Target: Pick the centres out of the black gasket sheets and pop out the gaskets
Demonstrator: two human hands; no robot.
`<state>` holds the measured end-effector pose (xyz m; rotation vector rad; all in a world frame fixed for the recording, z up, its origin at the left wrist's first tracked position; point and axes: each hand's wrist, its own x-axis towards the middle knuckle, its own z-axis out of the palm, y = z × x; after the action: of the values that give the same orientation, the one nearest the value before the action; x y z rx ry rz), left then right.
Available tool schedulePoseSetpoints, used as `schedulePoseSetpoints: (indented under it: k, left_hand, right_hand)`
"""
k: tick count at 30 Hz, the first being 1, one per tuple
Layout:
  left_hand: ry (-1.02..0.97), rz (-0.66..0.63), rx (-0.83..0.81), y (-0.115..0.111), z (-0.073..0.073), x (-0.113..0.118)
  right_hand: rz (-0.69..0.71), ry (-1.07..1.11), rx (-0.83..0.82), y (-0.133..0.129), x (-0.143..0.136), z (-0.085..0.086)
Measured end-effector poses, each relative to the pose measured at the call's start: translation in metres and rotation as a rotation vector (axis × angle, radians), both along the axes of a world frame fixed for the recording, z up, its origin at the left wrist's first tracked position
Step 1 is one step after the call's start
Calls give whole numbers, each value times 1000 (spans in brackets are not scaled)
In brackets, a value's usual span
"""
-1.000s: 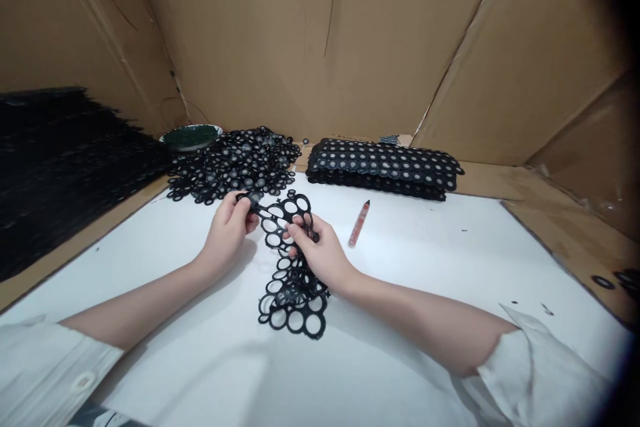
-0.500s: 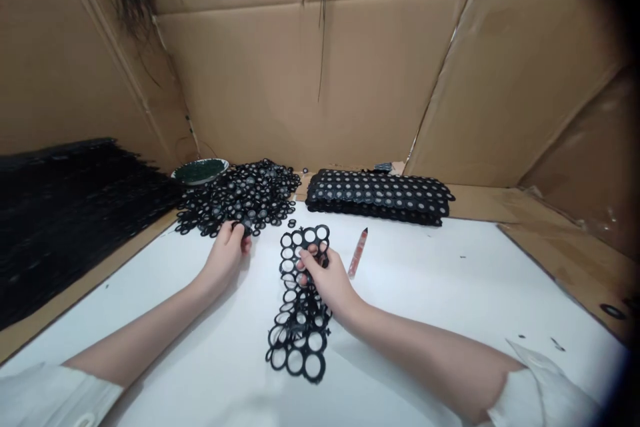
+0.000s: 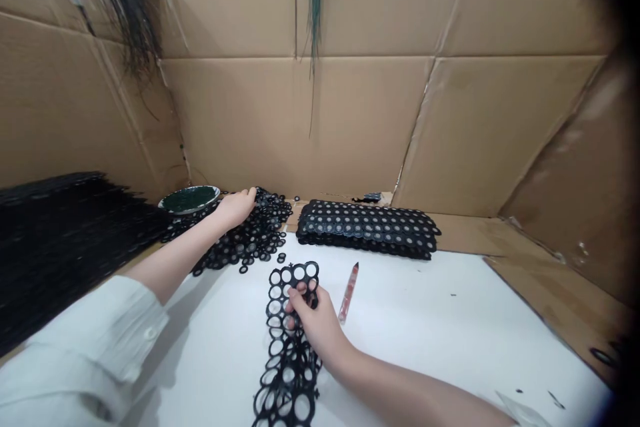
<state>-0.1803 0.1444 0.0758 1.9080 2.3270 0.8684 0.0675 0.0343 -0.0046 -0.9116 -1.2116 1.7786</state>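
My right hand (image 3: 315, 320) pinches a black lattice of joined open rings (image 3: 275, 307) near its upper end, thumb in front and fingertips showing through the holes. The lattice hangs down toward me, its lower part folded or overlapping, and runs out of the bottom of the view. My left hand (image 3: 237, 208) is over the far part of a heap of small black rings and discs (image 3: 255, 237). Its fingers are curled and closed, with the tips turned away from me, so whatever they hold is hidden.
A pen-like stick with a black tip (image 3: 349, 294) lies right of the lattice. Behind it is a stack of black sheets with pale dots (image 3: 367, 227). A dish of dark green material (image 3: 190, 199) and a dark pile (image 3: 65, 247) are at left. Cardboard walls (image 3: 370, 127) enclose the white table (image 3: 425, 327).
My left hand has gone from the heap's near edge, where it pinched something black, to its far side. My right hand keeps its grip on the lattice. The view has tilted up.
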Motion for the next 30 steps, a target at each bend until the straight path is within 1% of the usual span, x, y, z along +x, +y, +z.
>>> schedulePoseSetpoints:
  k: [3,7,11,15,17,20,22,24,26,27,28,29,30]
  left_hand:
    - [159,-10,-71,18,0,-6]
    - [277,0,-143,25,0,-14]
    - [315,11,-156,19,8,-14]
    - [308,38,-105,4,20,-9]
    - [295,27,-78,-5,27,-5]
    - [270,-43,-55,-21,34,8]
    - [254,-125,-53,-38,34,23]
    - [237,-238,-69,-61,30,45]
    - [221,-381,-112,-90,21,71]
    - [213,-475,-146,-105,17,83]
    - [194,-602,-163,-119,12,94]
    - [193,-678,-186,-131,8,103]
    - [187,-679,-188,-142,6,108]
  right_hand:
    - [-14,3,-26,0,-1,2]
    - [-26,-11,-50,1,-2,3]
    - [-9,-6,-44,2,-2,1]
    - [4,29,-32,3,-2,-1]
    - [10,30,-30,2,-1,-2]
    - [15,16,-11,2,-1,-3]
    - [18,31,20,2,-2,-6]
    - [44,41,57,1,-2,-8]
    - [85,9,143,0,-1,-10]
    - [99,-27,211,0,-1,-10]
    - [110,-68,287,-1,0,-10]
    - [119,-106,358,-1,0,-10]
    - [128,-134,412,-2,1,-8]
